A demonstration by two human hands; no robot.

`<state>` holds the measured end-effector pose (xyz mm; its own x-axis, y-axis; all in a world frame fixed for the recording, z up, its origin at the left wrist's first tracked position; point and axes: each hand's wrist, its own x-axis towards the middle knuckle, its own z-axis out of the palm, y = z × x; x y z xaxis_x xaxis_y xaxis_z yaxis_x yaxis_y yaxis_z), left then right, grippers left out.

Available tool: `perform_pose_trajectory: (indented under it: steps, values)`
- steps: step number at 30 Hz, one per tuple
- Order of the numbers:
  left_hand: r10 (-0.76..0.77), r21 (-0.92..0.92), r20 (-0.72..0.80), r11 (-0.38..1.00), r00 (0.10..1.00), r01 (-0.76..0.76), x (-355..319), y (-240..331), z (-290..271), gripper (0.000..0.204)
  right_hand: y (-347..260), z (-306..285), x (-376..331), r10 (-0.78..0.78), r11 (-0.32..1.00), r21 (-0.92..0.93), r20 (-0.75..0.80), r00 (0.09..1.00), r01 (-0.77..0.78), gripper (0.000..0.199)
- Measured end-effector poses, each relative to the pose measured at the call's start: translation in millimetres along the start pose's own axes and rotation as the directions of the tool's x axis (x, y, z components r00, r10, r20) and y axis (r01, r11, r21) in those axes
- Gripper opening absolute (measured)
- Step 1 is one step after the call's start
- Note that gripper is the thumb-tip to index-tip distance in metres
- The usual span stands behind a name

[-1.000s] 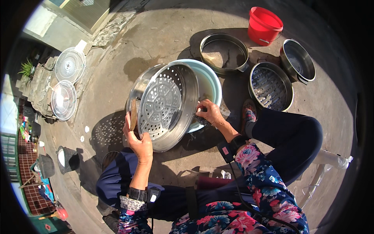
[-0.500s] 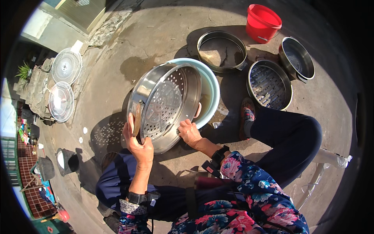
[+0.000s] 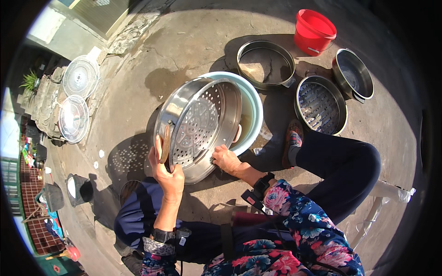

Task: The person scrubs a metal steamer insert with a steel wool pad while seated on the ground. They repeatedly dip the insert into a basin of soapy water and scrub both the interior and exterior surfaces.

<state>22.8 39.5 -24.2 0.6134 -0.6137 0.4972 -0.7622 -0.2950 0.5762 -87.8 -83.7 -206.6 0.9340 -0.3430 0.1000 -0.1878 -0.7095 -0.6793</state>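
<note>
A round steel steamer tier [image 3: 198, 124] with a perforated bottom is tilted on its side, its open side toward me and to the right. My left hand [image 3: 166, 177] is closed round its brown handle [image 3: 164, 145] and rim at the left. Curled against the lower inner wall is my right hand [image 3: 225, 160]. A small dark bit shows at its fingertips, too hidden to name. Behind and beneath the tier stands a light blue basin [image 3: 258, 110] with murky water, and the tier overlaps its rim. A second handle [image 3: 237, 133] sticks out at the tier's right side.
Beyond the basin lie a steel ring-shaped tier [image 3: 242, 73], a slotted steamer tier [image 3: 341, 122], a deep steel pot [image 3: 367, 89] and a red bucket [image 3: 313, 34]. Two fan grilles [image 3: 80, 76] lean at the left, above a dark bucket [image 3: 83, 189]. My legs flank the work.
The whole view has shifted slightly down and right. My left hand keeps its grip on the handle, and my right hand stays at the lower inner wall, its fingers slightly changed in pose.
</note>
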Motion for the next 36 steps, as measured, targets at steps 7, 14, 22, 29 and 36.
perform_pose_trajectory:
  steps: [7,14,22,29,36]
  values:
    - [-0.012,0.015,-0.001,1.000,1.000,0.012,-4.2,-4.2,1.5,0.077,29.0,-51.0,32.2,0.205,0.977,0.071,-0.059,0.977,-0.200,0.014]
    - [-0.180,-0.025,0.033,0.983,0.983,0.181,-19.6,-17.8,3.6,0.072,31.9,-74.2,46.3,0.272,0.951,0.236,-0.336,0.902,-0.200,0.007]
    - [-0.159,0.032,0.059,0.987,0.986,0.157,-19.4,-20.1,2.9,0.075,47.7,-86.5,42.9,-0.011,0.998,-0.067,-0.400,0.916,-0.017,0.022]
    - [0.056,0.071,0.014,0.996,0.998,-0.057,-11.9,6.9,4.0,0.073,56.3,-56.1,25.9,0.018,0.938,-0.338,-0.163,0.986,-0.073,0.012]
    - [0.038,0.028,0.018,0.999,0.999,-0.038,-11.8,5.2,4.1,0.072,3.4,-1.9,10.1,-0.094,0.992,-0.076,0.107,0.990,0.103,0.013]
